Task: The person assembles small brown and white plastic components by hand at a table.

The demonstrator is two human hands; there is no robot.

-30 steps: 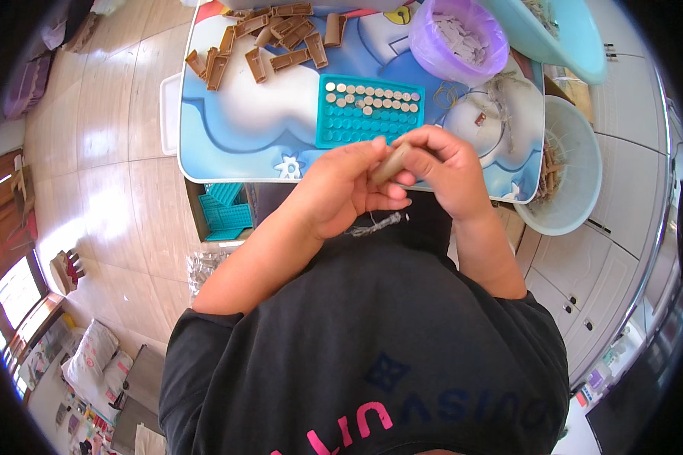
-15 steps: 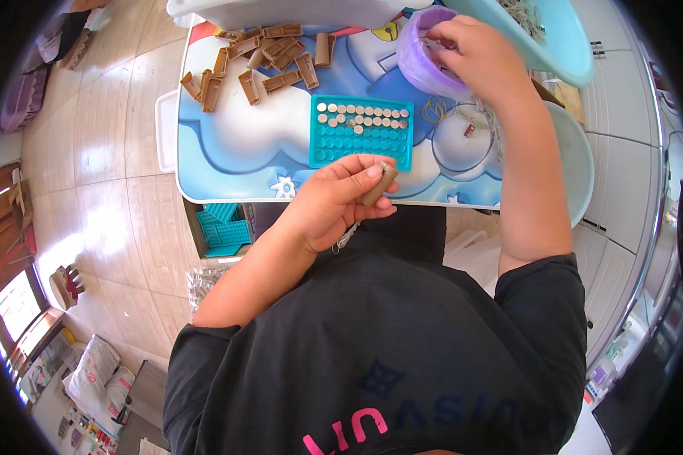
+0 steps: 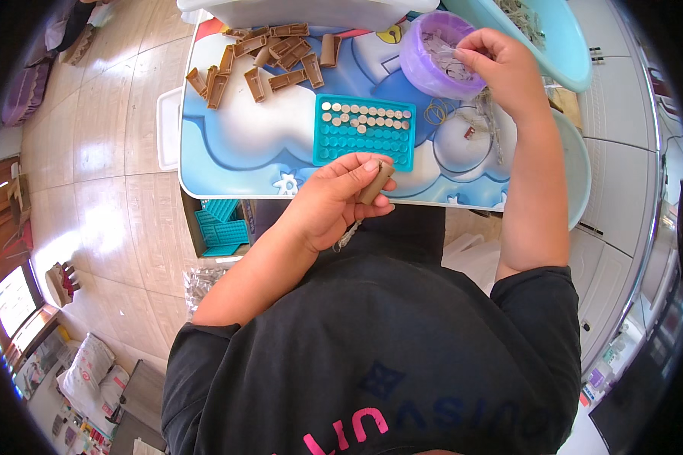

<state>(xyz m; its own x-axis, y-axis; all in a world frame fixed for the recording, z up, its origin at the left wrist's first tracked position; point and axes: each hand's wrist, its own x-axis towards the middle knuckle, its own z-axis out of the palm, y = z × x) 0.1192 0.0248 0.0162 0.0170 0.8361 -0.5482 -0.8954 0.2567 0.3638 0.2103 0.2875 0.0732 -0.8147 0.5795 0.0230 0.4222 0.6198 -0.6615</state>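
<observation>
My left hand (image 3: 319, 197) is closed around a brown rounded plastic casing (image 3: 374, 188) at the near table edge, the thumb on its upper end. A thin pale cord (image 3: 347, 236) hangs below that hand. Over the right side of a purple tub (image 3: 420, 76), my right hand (image 3: 505, 72) has thumb and forefinger pinched together; what is between them is too small to make out. Small pale pieces (image 3: 442, 51) lie in the tub. Between the hands sits a teal tray (image 3: 364, 157) of round wells, its far rows filled with silvery discs (image 3: 370, 111).
Several brown casings (image 3: 287, 57) are heaped at the far left of the blue patterned table (image 3: 235, 144). A white bin (image 3: 311, 14) stands behind them. At right are a light-blue basin (image 3: 573, 53), a coil of thin wire (image 3: 435, 111) and loose strands. More teal trays (image 3: 224, 227) sit below the table.
My right hand has come up out of the purple tub toward its right rim, fingers now pinched. My left hand keeps the brown casing in nearly the same place.
</observation>
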